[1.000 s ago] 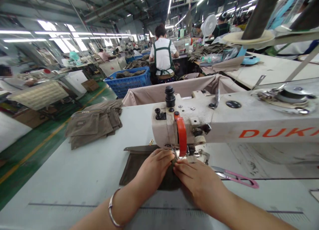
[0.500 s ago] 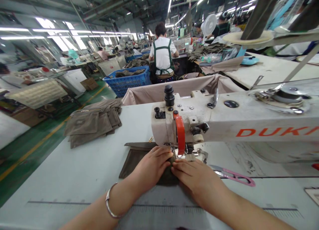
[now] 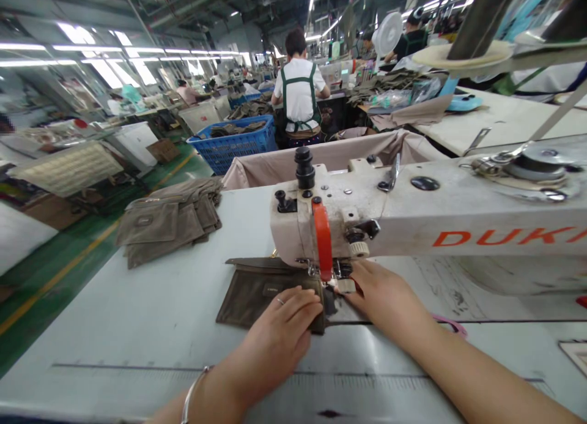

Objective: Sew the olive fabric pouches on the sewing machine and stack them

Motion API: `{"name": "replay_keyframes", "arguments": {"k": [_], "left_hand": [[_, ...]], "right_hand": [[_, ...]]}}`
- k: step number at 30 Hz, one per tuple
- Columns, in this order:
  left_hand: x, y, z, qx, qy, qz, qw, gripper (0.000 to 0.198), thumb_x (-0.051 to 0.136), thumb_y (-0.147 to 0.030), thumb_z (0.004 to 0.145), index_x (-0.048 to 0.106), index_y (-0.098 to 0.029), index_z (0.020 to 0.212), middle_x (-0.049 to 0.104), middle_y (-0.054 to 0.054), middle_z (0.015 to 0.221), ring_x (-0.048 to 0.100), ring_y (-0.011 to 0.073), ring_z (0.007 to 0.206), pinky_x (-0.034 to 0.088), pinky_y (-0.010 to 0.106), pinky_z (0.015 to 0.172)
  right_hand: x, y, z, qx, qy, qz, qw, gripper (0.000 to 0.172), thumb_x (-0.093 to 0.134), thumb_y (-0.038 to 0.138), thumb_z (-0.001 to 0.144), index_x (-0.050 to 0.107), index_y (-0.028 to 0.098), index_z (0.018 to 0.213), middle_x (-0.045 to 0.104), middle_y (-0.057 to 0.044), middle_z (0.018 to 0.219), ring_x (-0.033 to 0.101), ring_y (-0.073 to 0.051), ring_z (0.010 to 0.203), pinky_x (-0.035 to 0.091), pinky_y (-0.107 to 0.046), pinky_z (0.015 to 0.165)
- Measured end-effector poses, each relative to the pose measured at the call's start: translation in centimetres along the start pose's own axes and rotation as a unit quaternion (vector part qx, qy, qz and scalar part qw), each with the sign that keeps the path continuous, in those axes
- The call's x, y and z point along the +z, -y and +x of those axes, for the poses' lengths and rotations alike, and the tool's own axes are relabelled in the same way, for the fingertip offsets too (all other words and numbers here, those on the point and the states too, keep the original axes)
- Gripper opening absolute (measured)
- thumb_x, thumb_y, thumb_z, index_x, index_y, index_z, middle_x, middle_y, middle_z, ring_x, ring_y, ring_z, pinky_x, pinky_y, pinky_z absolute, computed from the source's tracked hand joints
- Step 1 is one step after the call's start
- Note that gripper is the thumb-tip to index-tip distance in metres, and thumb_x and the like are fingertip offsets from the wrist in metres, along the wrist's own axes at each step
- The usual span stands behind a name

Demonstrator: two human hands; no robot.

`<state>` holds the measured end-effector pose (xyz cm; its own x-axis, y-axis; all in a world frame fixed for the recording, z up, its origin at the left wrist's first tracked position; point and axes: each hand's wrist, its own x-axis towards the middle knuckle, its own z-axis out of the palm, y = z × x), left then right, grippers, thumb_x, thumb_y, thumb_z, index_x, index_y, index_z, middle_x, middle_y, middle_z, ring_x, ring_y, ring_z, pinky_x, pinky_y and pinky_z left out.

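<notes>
A dark olive fabric pouch (image 3: 243, 295) with a small label lies flat on the sewing table, its right edge by the needle of the sewing machine (image 3: 293, 228). My left hand (image 3: 287, 323) rests on the pouch's lower right part, fingers stretched out and lying flat. Right of the needle, my right hand (image 3: 378, 289) has its fingers curled in close to the presser foot and a small pale block (image 3: 345, 286). Its fingertips are partly hidden there, and what they hold cannot be made out. Pink-handled thread snips (image 3: 452, 325) lie mostly hidden behind my right forearm.
A stack of similar olive pouches (image 3: 169, 222) lies at the table's left. Pinkish cloth (image 3: 270, 170) hangs along the back edge. Beyond are a blue basket (image 3: 233, 145) of fabric pieces and a seated co-worker (image 3: 298, 93). Thread cones (image 3: 483, 20) stand at upper right.
My right hand has left the pouch and shifted right and up beside the presser foot. My left hand has slid down towards me, uncovering the pouch's label. The view has shifted slightly.
</notes>
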<state>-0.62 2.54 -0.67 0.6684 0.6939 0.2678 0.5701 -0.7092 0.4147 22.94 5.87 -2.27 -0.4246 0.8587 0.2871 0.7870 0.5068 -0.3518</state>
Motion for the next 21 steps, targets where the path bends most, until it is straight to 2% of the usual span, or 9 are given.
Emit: {"name": "replay_keyframes", "arguments": {"k": [3, 5, 7, 10, 14, 21], "left_hand": [[0.0, 0.5, -0.3, -0.031, -0.032, -0.041, 0.998, 0.034, 0.048, -0.01, 0.093, 0.056, -0.019, 0.125, 0.062, 0.006, 0.122, 0.056, 0.0175, 0.115, 0.047, 0.036, 0.104], [-0.1, 0.8, -0.5, -0.056, -0.06, -0.072, 0.994, 0.036, 0.047, -0.01, 0.094, 0.056, -0.022, 0.127, 0.061, 0.005, 0.124, 0.056, 0.0157, 0.115, 0.048, 0.032, 0.102], [-0.2, 1.0, -0.7, -0.058, -0.07, -0.088, 0.992, 0.038, 0.047, -0.009, 0.094, 0.055, -0.023, 0.129, 0.06, 0.005, 0.126, 0.055, 0.0158, 0.118, 0.046, 0.033, 0.104], [-0.3, 0.9, -0.8, -0.054, -0.074, -0.097, 0.991, 0.038, 0.047, -0.008, 0.094, 0.056, -0.022, 0.128, 0.06, 0.005, 0.126, 0.054, 0.0163, 0.119, 0.046, 0.033, 0.105], [-0.2, 0.8, -0.7, -0.042, -0.069, -0.094, 0.992, 0.038, 0.048, -0.008, 0.094, 0.055, -0.022, 0.128, 0.06, 0.005, 0.127, 0.054, 0.016, 0.118, 0.046, 0.032, 0.104], [0.1, 0.6, -0.5, -0.042, -0.087, -0.08, 0.992, 0.033, 0.049, -0.008, 0.093, 0.057, -0.02, 0.123, 0.062, 0.006, 0.117, 0.057, 0.0158, 0.109, 0.048, 0.031, 0.098]], "right_hand": [[-0.1, 1.1, -0.6, -0.067, -0.01, 0.038, 0.997, 0.011, 0.049, 0.021, 0.093, 0.059, 0.018, 0.095, 0.061, -0.008, 0.094, 0.057, -0.024, 0.089, 0.048, -0.039, 0.078], [-0.6, 2.1, -1.3, -0.146, 0.014, 0.083, 0.986, 0.016, 0.047, 0.017, 0.094, 0.06, 0.019, 0.103, 0.062, -0.007, 0.102, 0.055, -0.022, 0.097, 0.045, -0.039, 0.085], [-1.0, 3.0, -1.9, -0.193, 0.056, 0.113, 0.973, 0.023, 0.047, 0.015, 0.093, 0.059, 0.021, 0.111, 0.062, -0.005, 0.108, 0.054, -0.021, 0.104, 0.043, -0.039, 0.09], [-1.0, 3.5, -2.3, -0.182, 0.097, 0.13, 0.97, 0.019, 0.051, 0.013, 0.089, 0.062, 0.023, 0.102, 0.062, -0.003, 0.102, 0.054, -0.02, 0.098, 0.042, -0.038, 0.086], [-0.8, 3.4, -2.5, -0.165, 0.103, 0.139, 0.971, 0.013, 0.052, 0.013, 0.086, 0.06, 0.021, 0.092, 0.061, -0.003, 0.092, 0.053, -0.02, 0.09, 0.041, -0.037, 0.08], [-2.0, 2.5, -1.9, -0.106, -0.013, 0.162, 0.981, 0.013, 0.046, 0.013, 0.09, 0.058, 0.017, 0.087, 0.056, -0.005, 0.084, 0.049, -0.019, 0.079, 0.04, -0.034, 0.071]]}}
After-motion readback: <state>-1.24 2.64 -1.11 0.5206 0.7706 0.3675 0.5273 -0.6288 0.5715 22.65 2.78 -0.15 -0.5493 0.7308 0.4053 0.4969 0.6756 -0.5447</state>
